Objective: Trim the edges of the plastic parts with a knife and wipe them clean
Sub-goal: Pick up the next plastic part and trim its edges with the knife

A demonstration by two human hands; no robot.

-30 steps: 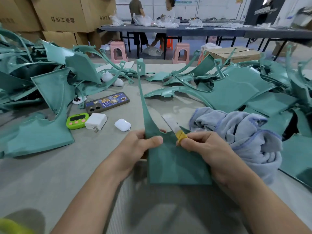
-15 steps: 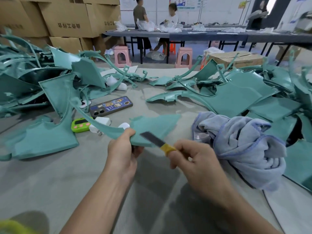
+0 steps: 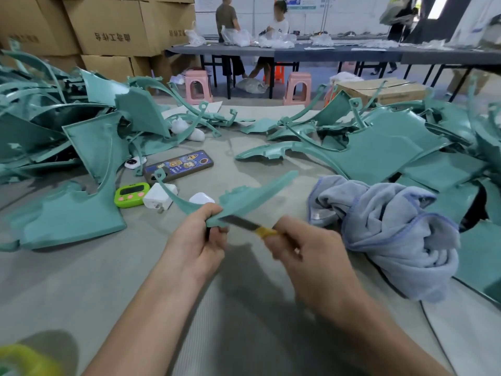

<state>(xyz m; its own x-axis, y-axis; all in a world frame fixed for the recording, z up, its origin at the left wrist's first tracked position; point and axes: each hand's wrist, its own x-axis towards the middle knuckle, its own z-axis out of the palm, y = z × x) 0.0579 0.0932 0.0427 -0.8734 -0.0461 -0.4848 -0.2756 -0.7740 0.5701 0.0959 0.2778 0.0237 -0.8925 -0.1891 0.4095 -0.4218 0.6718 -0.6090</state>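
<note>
My left hand (image 3: 196, 241) grips a teal plastic part (image 3: 252, 195) by its near corner and holds it almost flat above the table, its thin curved arm reaching left. My right hand (image 3: 303, 252) grips a knife (image 3: 245, 224) with a yellow-wrapped handle. The dark blade lies against the part's near edge, right beside my left fingers. My right hand is blurred. A crumpled light blue cloth (image 3: 390, 234) lies on the table to the right of my hands.
Piles of teal plastic parts (image 3: 379, 156) lie at the left and right of the grey table (image 3: 81, 280). A phone (image 3: 179, 164), a green timer (image 3: 131, 194), a white charger (image 3: 160, 197) and a white earbud case (image 3: 202, 198) sit behind my left hand. People stand at a far table.
The part went from upright against the table to nearly flat in my left hand. The knife blade has moved in from apart to lie on the part's near edge.
</note>
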